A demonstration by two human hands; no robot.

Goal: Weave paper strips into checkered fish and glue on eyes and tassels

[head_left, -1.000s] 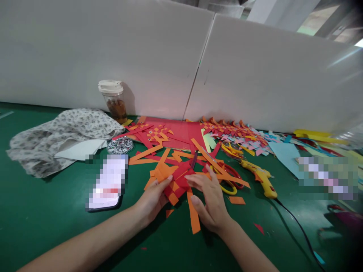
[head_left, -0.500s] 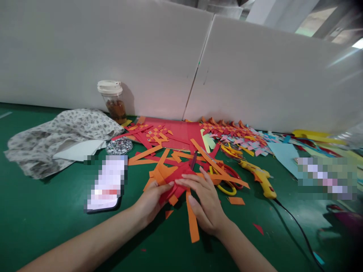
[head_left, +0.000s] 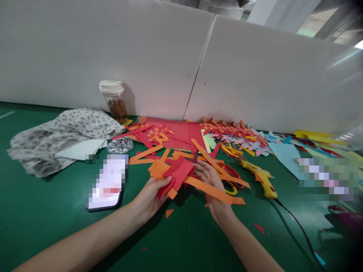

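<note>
My left hand (head_left: 151,198) is closed on a woven paper piece (head_left: 179,174) of red and orange strips, thumb on top and fingers beneath. A long orange paper strip (head_left: 210,189) sticks out of the piece to the right and crosses in front of my right hand (head_left: 214,189). The fingers of that hand are bent and apart, close to the piece's right end; whether they touch it I cannot tell. Behind the hands lie loose orange strips (head_left: 146,153) and scissors with yellow and red handles (head_left: 231,187), partly covered.
A yellow glue gun (head_left: 262,179) with a black cord lies right. Left are a phone (head_left: 107,185), a patterned cloth (head_left: 62,130) and a lidded cup (head_left: 115,104). Finished woven paper pieces (head_left: 157,134) rest on a red sheet (head_left: 183,132) before the white partition (head_left: 141,56).
My right hand has drawn back from the top of the woven piece. The orange strip that hung toward me now points right, and the red face of the piece is uncovered.
</note>
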